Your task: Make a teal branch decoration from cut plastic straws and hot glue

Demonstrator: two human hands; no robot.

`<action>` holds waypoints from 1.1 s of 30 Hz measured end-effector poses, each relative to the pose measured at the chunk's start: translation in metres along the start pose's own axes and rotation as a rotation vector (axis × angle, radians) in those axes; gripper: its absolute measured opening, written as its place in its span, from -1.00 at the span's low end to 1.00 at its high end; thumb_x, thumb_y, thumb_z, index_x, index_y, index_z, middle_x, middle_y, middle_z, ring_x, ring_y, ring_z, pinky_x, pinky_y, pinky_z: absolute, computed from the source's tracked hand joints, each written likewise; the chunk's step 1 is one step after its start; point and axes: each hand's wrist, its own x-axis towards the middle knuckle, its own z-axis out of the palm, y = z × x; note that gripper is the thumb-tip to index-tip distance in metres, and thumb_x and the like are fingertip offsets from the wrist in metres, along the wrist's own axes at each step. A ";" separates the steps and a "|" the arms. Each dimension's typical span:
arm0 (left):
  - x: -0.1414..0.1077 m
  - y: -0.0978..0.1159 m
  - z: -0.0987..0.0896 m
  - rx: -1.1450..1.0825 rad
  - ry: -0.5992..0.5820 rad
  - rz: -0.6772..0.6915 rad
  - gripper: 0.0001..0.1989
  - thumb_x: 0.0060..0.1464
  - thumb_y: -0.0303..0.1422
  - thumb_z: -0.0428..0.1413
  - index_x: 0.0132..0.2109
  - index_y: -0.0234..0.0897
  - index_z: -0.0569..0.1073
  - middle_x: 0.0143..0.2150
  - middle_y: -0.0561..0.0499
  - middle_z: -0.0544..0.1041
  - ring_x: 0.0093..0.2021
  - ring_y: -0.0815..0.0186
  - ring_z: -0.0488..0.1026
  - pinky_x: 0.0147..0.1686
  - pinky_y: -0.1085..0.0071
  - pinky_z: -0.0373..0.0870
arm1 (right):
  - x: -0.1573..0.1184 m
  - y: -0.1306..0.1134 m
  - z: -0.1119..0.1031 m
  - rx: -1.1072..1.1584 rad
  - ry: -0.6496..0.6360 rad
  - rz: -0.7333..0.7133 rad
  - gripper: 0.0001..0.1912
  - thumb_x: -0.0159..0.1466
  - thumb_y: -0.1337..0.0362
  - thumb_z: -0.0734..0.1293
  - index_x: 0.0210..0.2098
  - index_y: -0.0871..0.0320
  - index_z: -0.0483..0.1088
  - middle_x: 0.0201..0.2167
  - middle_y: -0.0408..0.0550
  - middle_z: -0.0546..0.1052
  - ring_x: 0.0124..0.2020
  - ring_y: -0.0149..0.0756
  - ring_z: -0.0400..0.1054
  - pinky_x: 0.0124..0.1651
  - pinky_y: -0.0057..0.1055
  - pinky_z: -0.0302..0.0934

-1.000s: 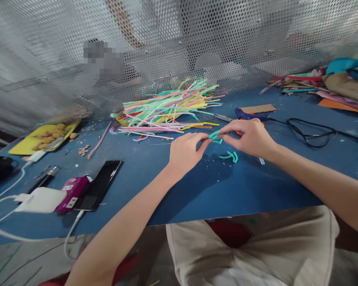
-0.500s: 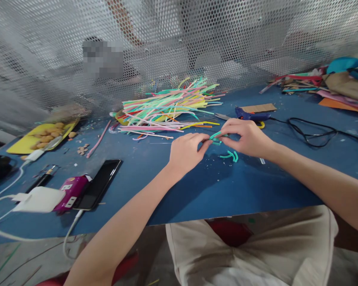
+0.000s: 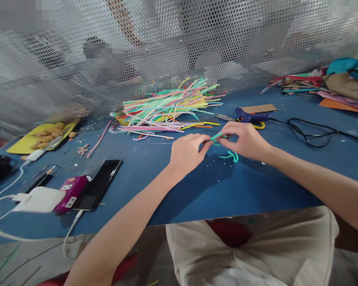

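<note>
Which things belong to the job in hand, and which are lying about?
Apparently in the job:
teal flexible strip, pinched by left hand and right hand
loose bent teal pieces nearby
pile of multicoloured pastel strips
perhaps blue corded glue gun

Probably lying about:
black rectangular phone
white plastic charger
purple boxy block

The left fingers (image 3: 200,138) and right fingers (image 3: 230,127) pinch a green strip (image 3: 218,136); bent green bits (image 3: 231,155) lie near them on the tabletop (image 3: 197,198), colourful strips (image 3: 173,103) heaped beyond.
</note>
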 end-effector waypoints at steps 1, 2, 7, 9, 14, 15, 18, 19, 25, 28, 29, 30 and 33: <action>0.000 0.000 0.000 -0.003 -0.001 0.000 -0.78 0.35 -0.17 0.11 -0.06 -0.10 0.62 -0.20 0.06 0.69 -0.20 0.27 0.60 -0.28 0.37 0.39 | 0.000 0.000 0.001 0.012 -0.001 0.008 -0.87 0.28 0.31 0.38 -0.25 0.12 0.61 -0.31 -0.04 0.61 -0.34 -0.28 0.46 -0.24 -0.32 0.34; 0.000 0.000 0.000 -0.005 -0.001 -0.001 -0.78 0.35 -0.17 0.11 -0.07 -0.10 0.62 -0.20 0.05 0.69 -0.20 0.27 0.60 -0.28 0.38 0.39 | 0.000 0.000 0.001 0.023 -0.002 0.015 -0.87 0.28 0.31 0.38 -0.25 0.11 0.61 -0.31 -0.04 0.62 -0.34 -0.28 0.46 -0.24 -0.32 0.35; -0.001 0.001 0.000 -0.012 0.006 -0.007 -0.79 0.34 -0.18 0.12 -0.07 -0.11 0.61 -0.20 0.04 0.69 -0.18 0.26 0.60 -0.27 0.38 0.41 | -0.001 0.002 0.003 0.069 -0.015 0.033 -0.88 0.30 0.27 0.39 -0.23 0.10 0.60 -0.30 -0.03 0.61 -0.31 -0.26 0.47 -0.23 -0.29 0.36; 0.000 0.001 0.000 -0.022 0.012 -0.019 -0.80 0.33 -0.19 0.13 -0.07 -0.11 0.61 -0.19 0.06 0.69 -0.19 0.26 0.60 -0.27 0.37 0.41 | -0.001 0.003 0.003 0.105 -0.022 0.055 -0.86 0.30 0.23 0.40 -0.19 0.10 0.59 -0.26 -0.02 0.61 -0.28 -0.24 0.48 -0.20 -0.27 0.38; 0.001 0.001 -0.002 -0.072 0.028 -0.083 -0.82 0.30 -0.19 0.16 -0.08 -0.11 0.61 -0.21 0.07 0.69 -0.29 0.30 0.59 -0.32 0.36 0.41 | -0.001 0.007 0.000 0.175 -0.002 0.149 -0.64 0.26 0.15 0.47 0.01 0.13 0.50 -0.23 0.01 0.62 -0.25 -0.20 0.48 -0.13 -0.19 0.40; 0.001 0.001 -0.003 -0.084 0.028 -0.090 -0.82 0.30 -0.19 0.16 -0.08 -0.11 0.62 -0.22 0.07 0.69 -0.30 0.30 0.59 -0.33 0.37 0.41 | -0.001 0.007 0.000 0.171 0.002 0.150 -0.64 0.25 0.14 0.47 -0.01 0.14 0.51 -0.24 0.01 0.62 -0.25 -0.20 0.47 -0.12 -0.18 0.39; 0.002 0.002 -0.005 -0.108 0.031 -0.093 -0.82 0.30 -0.21 0.16 -0.07 -0.12 0.61 -0.21 0.07 0.69 -0.31 0.31 0.58 -0.33 0.37 0.41 | -0.001 0.007 -0.001 0.151 0.004 0.139 -0.72 0.26 0.11 0.47 -0.11 0.13 0.54 -0.24 0.01 0.62 -0.24 -0.20 0.47 -0.12 -0.18 0.38; 0.002 0.002 -0.005 -0.112 0.032 -0.090 -0.82 0.30 -0.22 0.16 -0.06 -0.11 0.61 -0.20 0.08 0.69 -0.31 0.32 0.58 -0.33 0.37 0.41 | 0.000 0.006 -0.002 0.149 0.007 0.140 -0.74 0.27 0.11 0.46 -0.14 0.12 0.55 -0.24 0.00 0.63 -0.24 -0.20 0.47 -0.12 -0.18 0.37; 0.000 0.004 -0.003 -0.109 0.047 -0.076 -0.84 0.30 -0.20 0.17 -0.08 -0.08 0.61 -0.20 0.09 0.69 -0.33 0.33 0.57 -0.32 0.37 0.41 | 0.000 0.001 0.000 0.160 0.035 0.135 -0.80 0.30 0.11 0.44 -0.18 0.08 0.58 -0.27 -0.04 0.64 -0.29 -0.23 0.47 -0.14 -0.22 0.37; 0.000 0.004 -0.002 -0.113 0.043 -0.070 -0.82 0.31 -0.19 0.16 -0.07 -0.10 0.61 -0.20 0.07 0.68 -0.33 0.33 0.56 -0.34 0.38 0.39 | -0.001 0.002 0.003 0.135 0.060 0.143 -0.82 0.29 0.11 0.45 -0.25 0.09 0.59 -0.32 -0.05 0.63 -0.31 -0.24 0.46 -0.17 -0.23 0.35; 0.000 0.004 -0.002 -0.116 0.043 -0.070 -0.82 0.32 -0.19 0.15 -0.07 -0.11 0.61 -0.19 0.07 0.68 -0.33 0.34 0.56 -0.34 0.38 0.38 | -0.002 0.003 0.004 0.126 0.075 0.149 -0.82 0.28 0.11 0.46 -0.28 0.09 0.58 -0.33 -0.05 0.63 -0.32 -0.24 0.46 -0.18 -0.23 0.34; 0.000 0.004 -0.002 -0.118 0.042 -0.071 -0.81 0.33 -0.18 0.14 -0.07 -0.11 0.60 -0.19 0.06 0.67 -0.33 0.34 0.55 -0.34 0.39 0.37 | -0.002 0.003 0.005 0.121 0.089 0.158 -0.82 0.28 0.11 0.46 -0.30 0.09 0.57 -0.34 -0.05 0.63 -0.31 -0.23 0.46 -0.18 -0.23 0.34; 0.001 0.005 -0.001 -0.121 0.048 -0.070 -0.79 0.34 -0.17 0.13 -0.07 -0.13 0.59 -0.18 0.06 0.66 -0.32 0.36 0.54 -0.33 0.39 0.35 | -0.002 0.000 0.006 0.120 0.114 0.186 -0.82 0.28 0.12 0.46 -0.33 0.09 0.55 -0.35 -0.06 0.63 -0.30 -0.23 0.47 -0.17 -0.22 0.33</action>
